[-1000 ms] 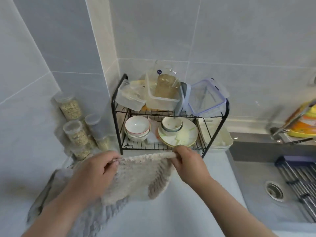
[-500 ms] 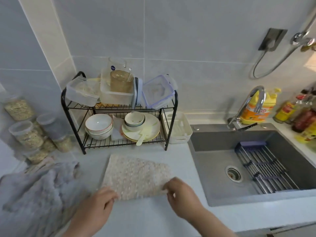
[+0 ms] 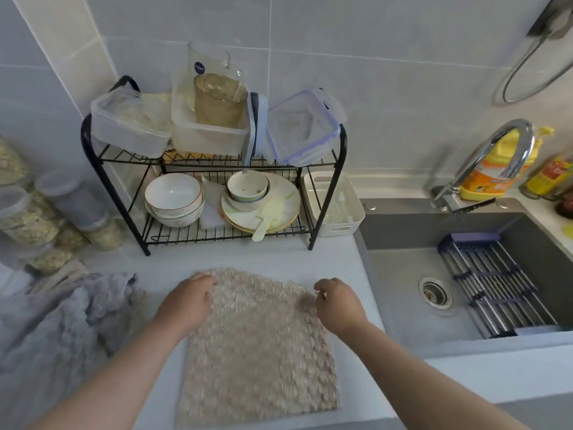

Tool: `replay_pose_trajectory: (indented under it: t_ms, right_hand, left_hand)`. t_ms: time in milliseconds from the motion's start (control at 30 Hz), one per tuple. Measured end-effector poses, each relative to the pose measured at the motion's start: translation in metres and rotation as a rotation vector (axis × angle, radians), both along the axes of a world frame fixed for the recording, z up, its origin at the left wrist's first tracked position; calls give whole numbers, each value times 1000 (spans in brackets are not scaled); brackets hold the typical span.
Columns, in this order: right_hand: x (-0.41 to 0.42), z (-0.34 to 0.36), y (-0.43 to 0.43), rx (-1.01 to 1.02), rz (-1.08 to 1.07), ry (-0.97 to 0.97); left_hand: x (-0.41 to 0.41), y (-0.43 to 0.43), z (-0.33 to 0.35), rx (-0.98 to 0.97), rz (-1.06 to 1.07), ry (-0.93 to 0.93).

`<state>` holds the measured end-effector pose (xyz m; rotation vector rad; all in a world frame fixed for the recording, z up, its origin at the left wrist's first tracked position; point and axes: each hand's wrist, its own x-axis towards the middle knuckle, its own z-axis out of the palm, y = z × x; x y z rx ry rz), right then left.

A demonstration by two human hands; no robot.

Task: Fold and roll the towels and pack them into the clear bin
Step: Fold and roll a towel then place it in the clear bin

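- Beige towel (image 3: 257, 352) lies flat on the white counter (image 3: 310, 259), before the dish rack (image 3: 325, 193).
- Left hand (image 3: 186, 301) grips its far left corner, fingers curled.
- Right hand (image 3: 338, 301) pinches the far right corner.
- Grey towel (image 3: 62, 321) is heaped to the left.

I see pale grey tiled walls (image 3: 387, 103) w/ a cream strip (image 3: 71, 41) down the corner. White desk (image 3: 279, 259) runs L to R along the wall. Dark grey sink (image 3: 403, 305) is sunk in at R, chrome tap (image 3: 511, 131) behind it, hose loop (image 3: 527, 82) on the wall above. Black wire rack (image 3: 324, 203) stands at the back. Light soft & even.
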<state>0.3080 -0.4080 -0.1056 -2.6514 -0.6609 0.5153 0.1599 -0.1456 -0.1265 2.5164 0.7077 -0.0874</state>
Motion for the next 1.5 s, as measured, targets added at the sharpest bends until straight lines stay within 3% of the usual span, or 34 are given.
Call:
replay_pose_trajectory:
  t_ms: [133,300,533,633,700,767,900,1100,1300,1500]
  right_hand:
    - [35,-20,46,-177,123,58]
    - [23,-23,72,-319,375,61]
    - [44,-19,59,8,-73,448]
    - [54,-12,54,304,-282,777]
    - [61,-6,53,503,-389,897]
    - [64,0,54,570,-455,830]
    - [55,19,49,550,-515,437]
    - [14,26,2,410,-292,99]
    - [-43,5,-50,393,-229,228]
    - [-78,-18,-86,178,27,188]
  left_hand:
    - [32,18,-20,85,-119,174]
    - [45,29,-36,131,-145,172]
    - [52,39,-23,55,-94,239]
    - [55,41,-18,75,-94,205]
    - [56,41,-16,87,-71,137]
    - [54,40,-13,90,-47,58]
    - [45,35,4,75,-17,-62]
    - [-11,-2,38,117,102,-194]
    - [-78,-32,30,-58,68,-186]
    - [-123,-61,12,3,-47,-71]
